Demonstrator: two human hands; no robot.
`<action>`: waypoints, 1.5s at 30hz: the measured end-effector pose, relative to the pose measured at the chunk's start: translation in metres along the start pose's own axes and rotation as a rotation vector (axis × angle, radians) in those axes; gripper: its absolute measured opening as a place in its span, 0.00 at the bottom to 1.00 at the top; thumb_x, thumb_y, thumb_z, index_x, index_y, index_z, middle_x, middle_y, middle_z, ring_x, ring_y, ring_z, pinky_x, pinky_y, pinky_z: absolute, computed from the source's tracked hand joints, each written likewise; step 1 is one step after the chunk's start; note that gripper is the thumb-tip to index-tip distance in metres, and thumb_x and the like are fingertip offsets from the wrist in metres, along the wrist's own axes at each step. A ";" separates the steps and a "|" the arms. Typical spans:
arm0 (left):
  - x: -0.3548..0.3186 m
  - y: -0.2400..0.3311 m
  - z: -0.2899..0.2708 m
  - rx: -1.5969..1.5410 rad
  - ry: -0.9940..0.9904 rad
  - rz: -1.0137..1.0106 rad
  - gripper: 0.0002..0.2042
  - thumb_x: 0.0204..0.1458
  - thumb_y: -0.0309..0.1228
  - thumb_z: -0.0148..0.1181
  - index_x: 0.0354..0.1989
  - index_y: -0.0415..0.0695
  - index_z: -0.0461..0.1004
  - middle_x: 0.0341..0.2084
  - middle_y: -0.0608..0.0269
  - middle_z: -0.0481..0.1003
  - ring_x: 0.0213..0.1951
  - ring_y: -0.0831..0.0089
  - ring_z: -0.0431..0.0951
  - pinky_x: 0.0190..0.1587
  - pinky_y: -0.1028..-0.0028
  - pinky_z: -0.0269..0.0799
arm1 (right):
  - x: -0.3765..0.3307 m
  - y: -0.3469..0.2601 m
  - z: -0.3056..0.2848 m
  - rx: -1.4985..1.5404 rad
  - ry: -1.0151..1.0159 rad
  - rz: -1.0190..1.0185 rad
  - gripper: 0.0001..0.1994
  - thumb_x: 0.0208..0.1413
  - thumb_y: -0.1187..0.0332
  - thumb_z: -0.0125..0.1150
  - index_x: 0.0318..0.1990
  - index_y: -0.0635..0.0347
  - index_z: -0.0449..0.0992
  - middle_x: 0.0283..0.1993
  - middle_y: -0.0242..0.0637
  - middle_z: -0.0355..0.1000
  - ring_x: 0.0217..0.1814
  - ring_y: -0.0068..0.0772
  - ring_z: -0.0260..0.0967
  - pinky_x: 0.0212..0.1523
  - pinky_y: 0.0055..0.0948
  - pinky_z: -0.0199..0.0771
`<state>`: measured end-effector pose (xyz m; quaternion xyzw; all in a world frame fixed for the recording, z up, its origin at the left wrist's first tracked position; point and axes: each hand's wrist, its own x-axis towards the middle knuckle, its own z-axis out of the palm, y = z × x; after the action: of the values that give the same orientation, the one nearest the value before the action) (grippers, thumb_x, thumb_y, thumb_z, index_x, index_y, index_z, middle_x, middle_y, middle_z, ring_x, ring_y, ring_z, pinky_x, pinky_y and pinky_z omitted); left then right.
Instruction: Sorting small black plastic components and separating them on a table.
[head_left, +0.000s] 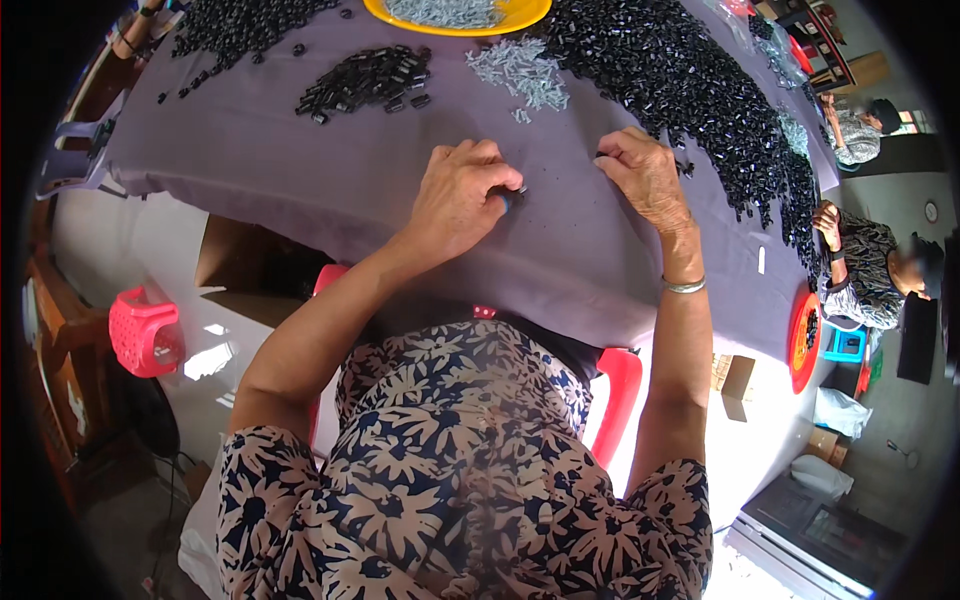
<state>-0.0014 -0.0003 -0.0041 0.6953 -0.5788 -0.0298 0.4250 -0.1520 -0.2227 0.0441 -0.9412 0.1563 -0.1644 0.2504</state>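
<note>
- Head view: left hand [460, 195], fingers curled under, thumb and forefinger closed on a small dark piece [512, 192] with a pale glint at its end; its exact shape is too small to tell.
- Right hand [645, 175], level with it and well apart, thumb and forefinger pinched on a small black piece [601, 155], mostly covered by the fingertips; both pieces are above the cloth.
- Matte purple-grey cloth [220, 145], softly creased, draping over the table edge.
- Beyond the hands, a loose patch of glossy black pieces [368, 80], short and blocky; beside it, a scatter of slim, pale grey pieces [520, 72].
- Smooth yellow dish [455, 31], round-rimmed, filled with similar pale slivers.
- Broad, glinting black heap [680, 90] sweeping down the right side, grainy like gravel.
- Polished metal bangle [685, 286] on the right wrist.
</note>
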 end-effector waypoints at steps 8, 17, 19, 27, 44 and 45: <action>0.004 -0.002 0.001 -0.038 0.036 0.044 0.14 0.38 0.17 0.55 0.33 0.48 0.78 0.31 0.71 0.73 0.38 0.69 0.71 0.45 0.68 0.60 | 0.004 -0.007 0.001 -0.283 0.033 -0.199 0.04 0.47 0.80 0.58 0.32 0.67 0.73 0.30 0.48 0.68 0.30 0.49 0.70 0.33 0.39 0.71; 0.000 -0.004 0.003 -0.023 0.038 0.030 0.14 0.38 0.17 0.55 0.33 0.49 0.79 0.31 0.71 0.73 0.38 0.70 0.71 0.45 0.68 0.60 | -0.020 -0.018 0.015 0.311 0.082 0.018 0.08 0.55 0.83 0.57 0.41 0.63 0.76 0.35 0.29 0.74 0.32 0.17 0.68 0.34 0.18 0.70; 0.001 -0.004 0.002 -0.021 0.038 0.026 0.14 0.38 0.17 0.56 0.33 0.48 0.78 0.31 0.71 0.73 0.37 0.70 0.71 0.45 0.68 0.60 | -0.024 -0.035 0.017 0.409 -0.013 0.116 0.06 0.57 0.82 0.57 0.40 0.63 0.77 0.38 0.28 0.74 0.35 0.15 0.69 0.35 0.17 0.71; 0.002 -0.004 0.003 -0.024 0.050 0.031 0.13 0.37 0.18 0.57 0.32 0.48 0.78 0.31 0.71 0.72 0.38 0.70 0.71 0.45 0.68 0.61 | -0.016 -0.073 0.024 0.151 -0.105 -0.065 0.09 0.53 0.82 0.61 0.40 0.62 0.78 0.31 0.27 0.74 0.33 0.15 0.70 0.35 0.16 0.71; 0.001 -0.001 0.000 -0.011 -0.008 -0.012 0.09 0.41 0.22 0.60 0.32 0.47 0.80 0.32 0.66 0.71 0.41 0.66 0.72 0.49 0.64 0.62 | -0.020 -0.059 0.045 0.510 -0.012 0.098 0.06 0.52 0.83 0.62 0.36 0.65 0.78 0.32 0.23 0.72 0.32 0.11 0.65 0.33 0.14 0.67; 0.001 -0.001 0.001 -0.011 -0.006 -0.012 0.09 0.41 0.22 0.60 0.32 0.47 0.80 0.32 0.66 0.71 0.41 0.66 0.72 0.49 0.64 0.62 | -0.019 -0.061 0.044 0.416 0.000 0.034 0.06 0.52 0.84 0.61 0.37 0.65 0.78 0.32 0.25 0.73 0.32 0.13 0.67 0.33 0.16 0.68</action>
<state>-0.0009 -0.0014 -0.0045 0.6962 -0.5756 -0.0376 0.4272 -0.1395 -0.1468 0.0357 -0.8664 0.1348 -0.1889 0.4422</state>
